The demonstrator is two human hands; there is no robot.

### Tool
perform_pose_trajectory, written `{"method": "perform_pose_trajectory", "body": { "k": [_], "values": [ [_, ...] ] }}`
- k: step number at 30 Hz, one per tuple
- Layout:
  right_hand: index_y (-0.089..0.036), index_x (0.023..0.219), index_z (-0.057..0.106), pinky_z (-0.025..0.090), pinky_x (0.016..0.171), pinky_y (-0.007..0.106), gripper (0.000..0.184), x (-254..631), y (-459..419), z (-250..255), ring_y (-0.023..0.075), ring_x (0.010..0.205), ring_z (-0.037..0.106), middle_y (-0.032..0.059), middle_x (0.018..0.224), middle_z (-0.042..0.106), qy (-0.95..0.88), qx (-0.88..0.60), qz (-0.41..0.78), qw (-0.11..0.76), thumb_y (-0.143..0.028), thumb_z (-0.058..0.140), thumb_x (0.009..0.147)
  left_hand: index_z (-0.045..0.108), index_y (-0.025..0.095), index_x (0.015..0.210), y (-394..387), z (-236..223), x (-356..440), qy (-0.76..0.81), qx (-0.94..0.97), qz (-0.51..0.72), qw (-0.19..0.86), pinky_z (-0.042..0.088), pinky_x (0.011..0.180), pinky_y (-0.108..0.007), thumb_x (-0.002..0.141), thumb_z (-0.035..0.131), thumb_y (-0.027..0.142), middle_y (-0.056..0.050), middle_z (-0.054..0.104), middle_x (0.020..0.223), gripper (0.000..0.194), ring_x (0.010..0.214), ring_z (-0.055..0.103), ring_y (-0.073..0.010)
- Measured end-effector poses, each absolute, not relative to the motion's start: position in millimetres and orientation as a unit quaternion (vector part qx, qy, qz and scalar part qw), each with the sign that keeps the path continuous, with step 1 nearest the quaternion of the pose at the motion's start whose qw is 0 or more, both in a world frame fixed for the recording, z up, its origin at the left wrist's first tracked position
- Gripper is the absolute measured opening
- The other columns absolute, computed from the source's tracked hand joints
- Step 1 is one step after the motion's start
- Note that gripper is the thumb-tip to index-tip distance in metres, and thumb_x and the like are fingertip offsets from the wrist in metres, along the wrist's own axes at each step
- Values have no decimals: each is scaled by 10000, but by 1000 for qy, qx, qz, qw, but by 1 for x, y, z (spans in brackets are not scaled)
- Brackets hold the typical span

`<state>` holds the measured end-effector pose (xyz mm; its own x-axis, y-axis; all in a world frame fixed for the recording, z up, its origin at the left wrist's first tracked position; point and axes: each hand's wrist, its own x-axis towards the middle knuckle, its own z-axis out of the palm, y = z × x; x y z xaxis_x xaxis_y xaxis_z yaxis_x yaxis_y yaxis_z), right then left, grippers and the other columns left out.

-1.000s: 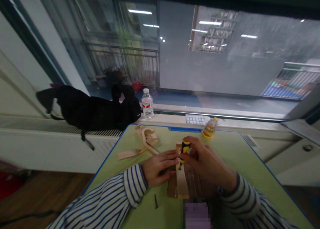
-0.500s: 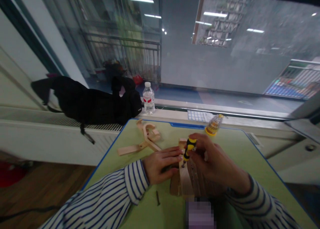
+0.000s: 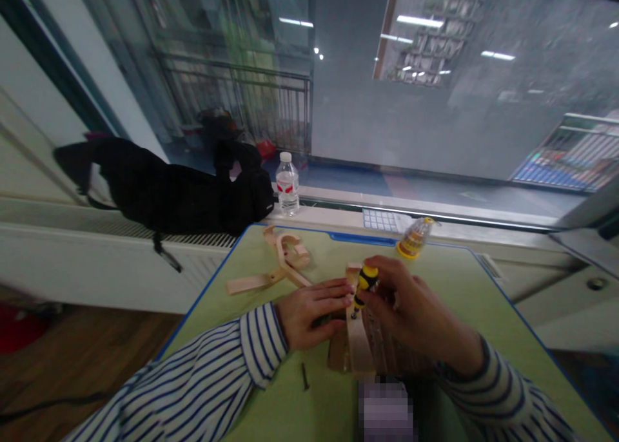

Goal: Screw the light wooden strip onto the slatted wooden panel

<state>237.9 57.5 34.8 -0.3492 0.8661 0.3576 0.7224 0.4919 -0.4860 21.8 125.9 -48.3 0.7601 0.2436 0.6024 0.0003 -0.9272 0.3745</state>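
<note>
My right hand is closed around a yellow-and-black screwdriver. The screwdriver tilts downward, and its tip meets a screw in a pale wooden strip. From the left, my left hand grips the strip's edge, fingertips over its top and thumb lower down. Under and beside the strip lies a brown piece, mostly hidden by the strip and my right hand. One loose dark screw lies on the table below my left wrist.
A joined wooden piece with a curved clip lies at the table's back left. Near the back edge stands a clear screwdriver-bit case with a yellow base. A water bottle and black bag rest by the window.
The screwdriver has turned slightly in my right hand, its tip still at the same screw. My left hand stays on the strip. The view has shifted a little.
</note>
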Motion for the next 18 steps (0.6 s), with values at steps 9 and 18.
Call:
{"method": "perform_pose_trajectory", "body": {
  "k": [9,18],
  "values": [
    [-270,1262,336,468,640,307,372,238,55,36,166,683,638,36,870,666,-818,-480,121,293,-300,469,916,497,159,1287,126,-47,22,66,919,342,184,439,1059,-416,862,543,163,-161,543,1335,428,1331,421,-241],
    [-280,1259,339,469,614,280,390,238,53,35,157,697,651,52,946,687,-817,-474,129,301,-335,508,911,494,158,1299,126,-48,21,71,923,323,194,416,1071,-466,874,529,171,-166,524,1353,427,1345,397,-264]
  ]
}}
